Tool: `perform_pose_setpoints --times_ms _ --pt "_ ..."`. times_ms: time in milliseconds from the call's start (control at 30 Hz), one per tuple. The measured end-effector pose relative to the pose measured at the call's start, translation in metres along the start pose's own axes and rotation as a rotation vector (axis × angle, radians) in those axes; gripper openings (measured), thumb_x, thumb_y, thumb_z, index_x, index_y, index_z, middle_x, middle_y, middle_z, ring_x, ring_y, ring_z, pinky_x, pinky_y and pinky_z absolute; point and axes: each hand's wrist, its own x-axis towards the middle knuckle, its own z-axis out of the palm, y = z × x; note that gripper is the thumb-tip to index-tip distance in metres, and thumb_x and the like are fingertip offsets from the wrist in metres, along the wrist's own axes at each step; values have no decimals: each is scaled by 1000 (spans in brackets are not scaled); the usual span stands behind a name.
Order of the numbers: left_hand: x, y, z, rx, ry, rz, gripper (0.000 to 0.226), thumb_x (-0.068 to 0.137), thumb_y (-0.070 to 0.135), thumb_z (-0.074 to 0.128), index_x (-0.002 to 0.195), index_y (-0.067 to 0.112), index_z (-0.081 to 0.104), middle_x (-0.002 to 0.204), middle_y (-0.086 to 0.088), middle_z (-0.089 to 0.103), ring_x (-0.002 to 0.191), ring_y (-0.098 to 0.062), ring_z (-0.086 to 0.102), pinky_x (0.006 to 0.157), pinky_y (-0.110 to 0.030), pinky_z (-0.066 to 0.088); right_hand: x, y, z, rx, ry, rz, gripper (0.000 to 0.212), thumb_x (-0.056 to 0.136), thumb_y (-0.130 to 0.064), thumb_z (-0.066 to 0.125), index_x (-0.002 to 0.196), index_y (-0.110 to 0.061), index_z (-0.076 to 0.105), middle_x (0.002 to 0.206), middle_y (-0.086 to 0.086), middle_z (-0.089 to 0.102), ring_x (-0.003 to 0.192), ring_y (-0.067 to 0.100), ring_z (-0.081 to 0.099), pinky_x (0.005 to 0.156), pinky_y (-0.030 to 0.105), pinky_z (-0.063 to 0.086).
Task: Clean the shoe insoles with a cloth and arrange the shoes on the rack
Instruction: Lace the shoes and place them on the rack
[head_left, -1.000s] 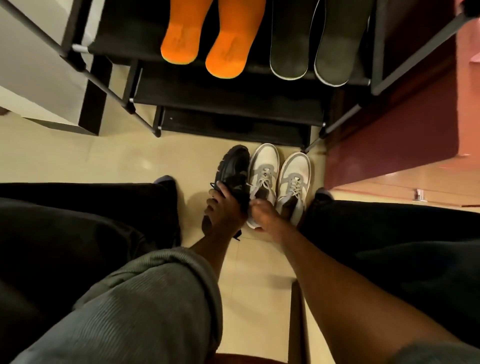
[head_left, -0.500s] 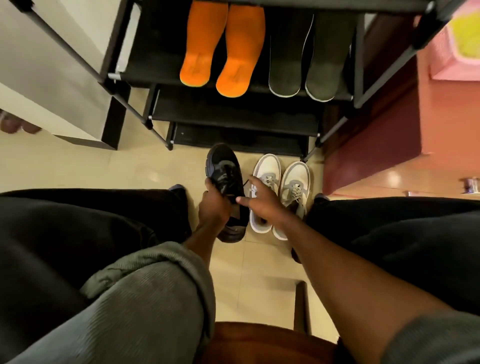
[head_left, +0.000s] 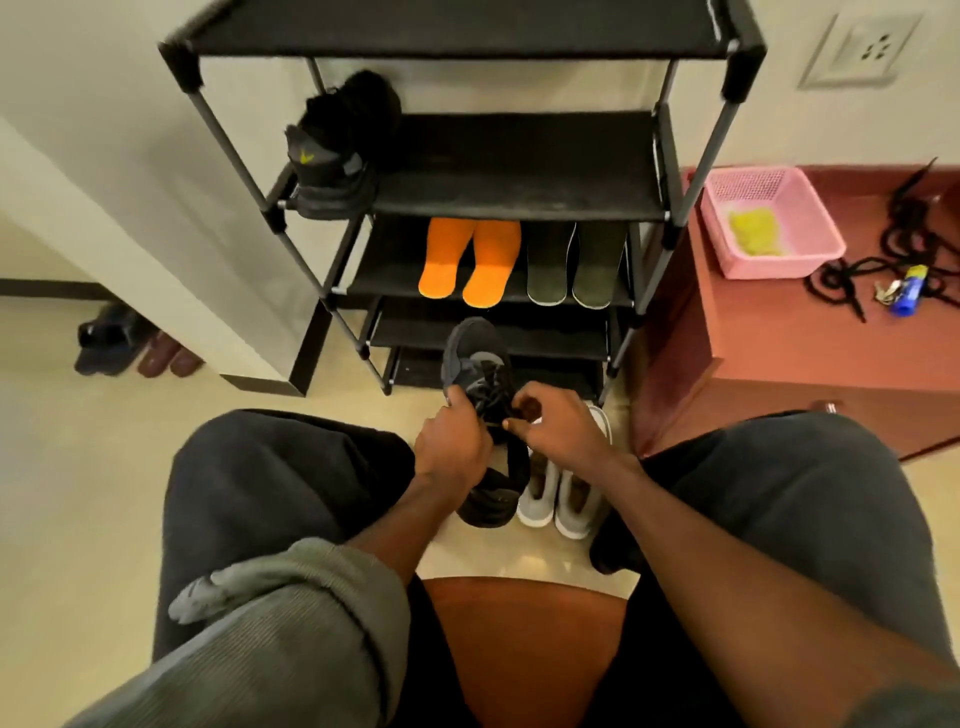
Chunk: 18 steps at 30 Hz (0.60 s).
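Seated on a brown wooden stool, knees apart, facing a black metal-framed shoe rack with fabric shelves against the cream wall.

Left hand curled round the near left side of a dark grey lace-up sneaker, gripping it, toe aimed at the rack's lower shelves, heel hanging below the wrist; lifted or resting on the floor cannot be told. Right hand at the laces on the sneaker's right side, thumb and forefinger bent together in a pinch at the lace area; what exactly sits between them too small to tell.

Just right of the sneaker, on the cream tiled floor, a pair of white-and-grey sneakers, side by side, partly hidden under the right wrist.

On the rack: a black sneaker with a yellow mark on its heel at the left end of the second shelf, heel outward. One shelf down, two orange foam insoles beside two dark green insoles with pale edges, ends overhanging the front edge.

Right of the rack, on a reddish-brown cabinet, a pink perforated plastic basket with a yellow cloth inside, near the cabinet's back left corner; black cords and keys toward its right edge. Dark footwear by the far left wall.
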Motion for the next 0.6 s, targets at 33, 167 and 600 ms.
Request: perform_pose_setpoints --times_ms 33,167,600 --pt "-5 3 -13 -12 53 31 40 102 30 48 135 10 37 105 -13 69 94 -38 68 73 -43 52 -5 -11 -7 -4 57 -58 25 83 -34 81 101 -26 66 87 -9 67 84 14 66 79 39 56" --pt "-22 16 -58 -154 216 169 24 103 27 49 123 18 38 93 -4 69 78 -27 69 61 -40 52 -25 -47 -36 -60 278 -301 27 88 -32 75 103 -23 54 79 -11 53 71 13 55 63 34 48" --pt "57 62 -108 -397 424 386 7 104 29 55 107 25 50 78 12 58 62 0 59 50 -18 48 43 -64 -100 -182 641 -503 18 93 -17 73 104 -13 60 97 -4 56 79 12 56 64 36 53"
